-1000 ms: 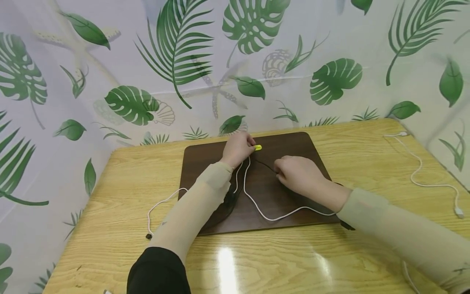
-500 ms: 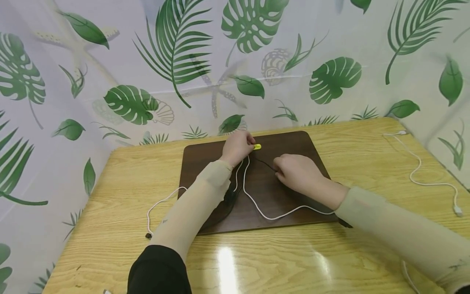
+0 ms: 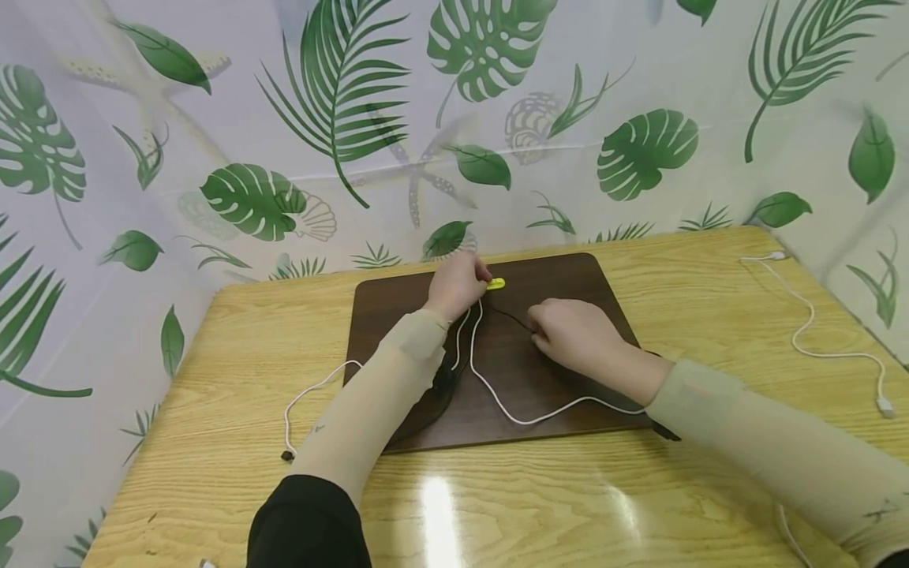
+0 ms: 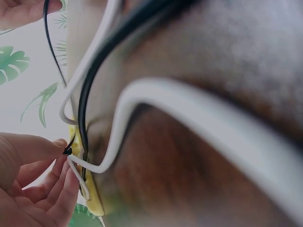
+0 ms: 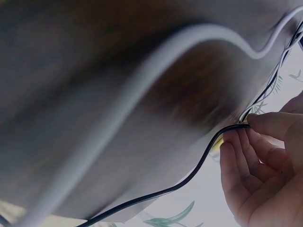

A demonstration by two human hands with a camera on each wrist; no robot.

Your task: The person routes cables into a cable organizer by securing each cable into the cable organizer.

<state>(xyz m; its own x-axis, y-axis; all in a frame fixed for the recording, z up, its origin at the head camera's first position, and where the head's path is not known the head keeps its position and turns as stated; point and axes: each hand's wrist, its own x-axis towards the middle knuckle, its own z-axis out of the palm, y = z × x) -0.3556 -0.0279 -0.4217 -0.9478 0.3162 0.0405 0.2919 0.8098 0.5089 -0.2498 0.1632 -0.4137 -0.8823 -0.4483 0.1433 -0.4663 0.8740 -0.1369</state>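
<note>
A yellow strip (image 3: pixel 496 284) with cables running at it lies near the far edge of the dark brown board (image 3: pixel 511 402). Right beside it, my left hand (image 3: pixel 457 285) pinches a short black bit of cable (image 4: pixel 67 151) between thumb and fingers. White cable (image 4: pixel 106 156) and black cable loop past these fingertips in the left wrist view. My right hand (image 3: pixel 578 335), to the right over the board, pinches the black cable (image 5: pixel 189 177) between thumb and forefinger. From there it stretches thinly toward the strip. Most of the strip is hidden behind my left hand in the head view.
A white cable (image 3: pixel 521 424) curves across the board toward my right wrist. Another white cable (image 3: pixel 287 418) with a black end lies left of the board on the wooden table (image 3: pixel 234 339). A third white cable (image 3: pixel 809 315) lies at the far right. A leaf-printed sheet (image 3: pixel 398 118) hangs behind.
Both hands stay nearly in place. The left fingers have shifted very slightly left at the yellow strip, and the right hand keeps its pinch on the black cable.
</note>
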